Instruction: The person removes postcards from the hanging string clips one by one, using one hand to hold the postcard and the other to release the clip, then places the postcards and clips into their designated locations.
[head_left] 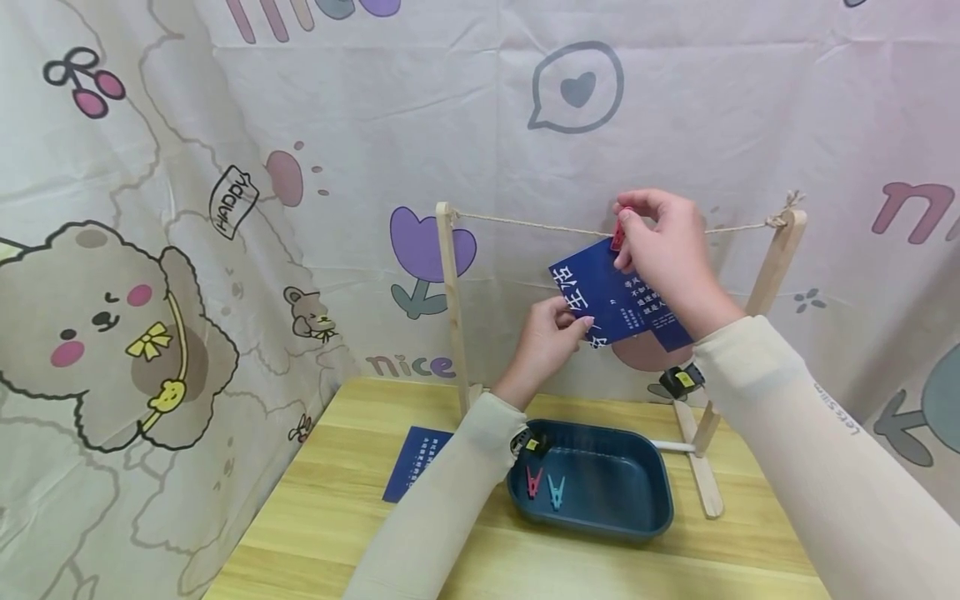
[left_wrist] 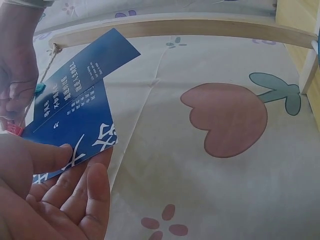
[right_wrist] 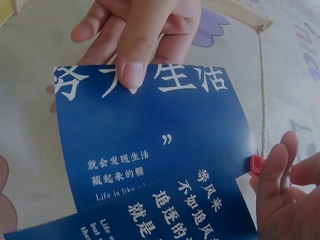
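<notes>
My left hand [head_left: 546,340] pinches a blue card with white lettering [head_left: 592,279] by its lower left edge, thumb in front and fingers behind. Up at the rope [head_left: 525,223], my right hand [head_left: 663,246] pinches a red clothespin [head_left: 618,237] at the card's upper corner. Another blue card [right_wrist: 200,200] overlaps the held one; in the head view it is mostly behind the right hand. A teal clothespin [left_wrist: 39,88] shows near that second card in the left wrist view. Whether the red clothespin grips the rope is hard to tell.
The rope spans two wooden posts [head_left: 452,300]. Below stands a dark blue tray [head_left: 600,527] holding a red clothespin [head_left: 533,482] and a teal clothespin [head_left: 556,492]. Another blue card [head_left: 417,457] lies on the wooden table [head_left: 322,492], partly behind the left sleeve. A printed curtain [head_left: 360,100] hangs behind.
</notes>
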